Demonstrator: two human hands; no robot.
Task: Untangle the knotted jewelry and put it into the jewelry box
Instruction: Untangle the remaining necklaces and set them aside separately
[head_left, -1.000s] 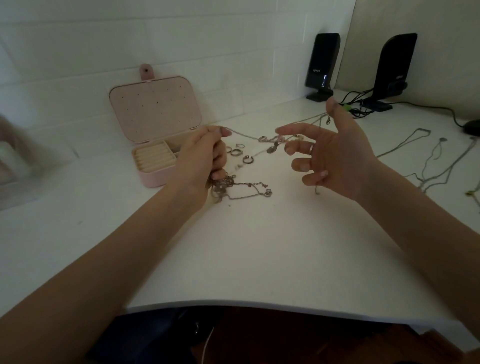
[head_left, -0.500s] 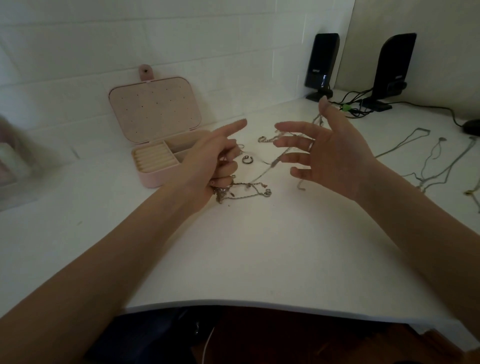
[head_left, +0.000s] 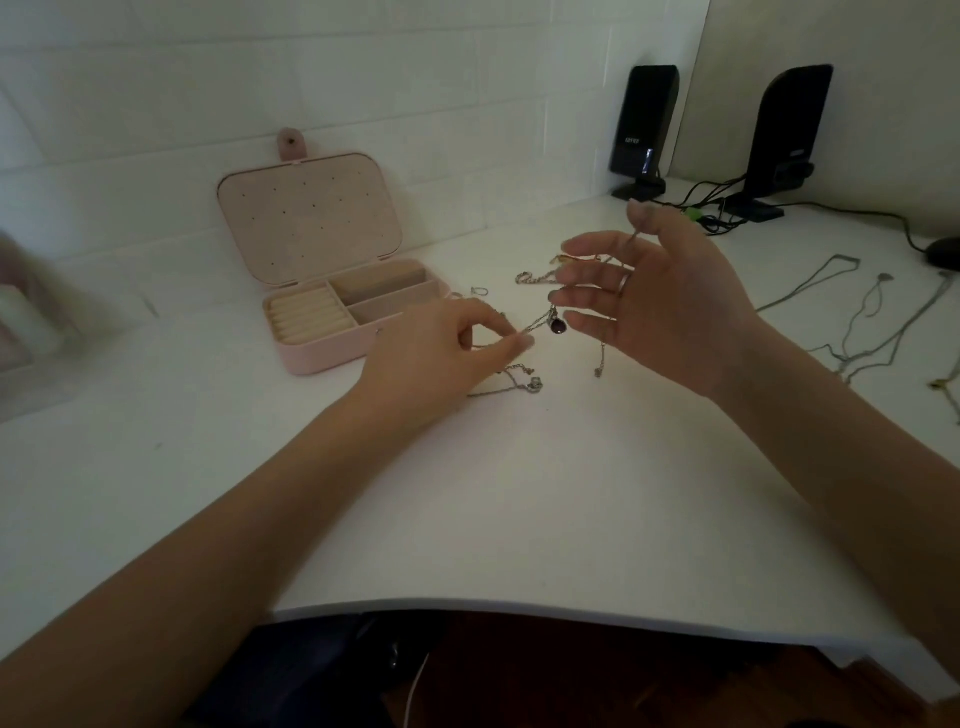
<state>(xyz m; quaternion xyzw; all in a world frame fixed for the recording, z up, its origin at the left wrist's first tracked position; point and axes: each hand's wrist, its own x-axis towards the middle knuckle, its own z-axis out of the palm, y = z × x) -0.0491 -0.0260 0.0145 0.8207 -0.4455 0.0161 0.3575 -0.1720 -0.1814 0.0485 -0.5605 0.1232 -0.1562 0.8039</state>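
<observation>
Left hand (head_left: 441, 348) dropped lower, re-pinching chain (head_left: 535, 325) near pendant (head_left: 557, 326). Right hand (head_left: 654, 306) splayed, strands draped over fingers. Knot unresolved; box (head_left: 332, 353) open, waiting.

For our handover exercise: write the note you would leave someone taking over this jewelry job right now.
Left hand: pinches a thin chain beside the dark pendant.
Right hand: fingers spread, chain strands draped over them.
Tangled chains lie on the white table between the hands.
Pink jewelry box stands open at the left; its compartments look empty.
Done: nothing boxed.
Left: finish untangling, then box each piece.
</observation>
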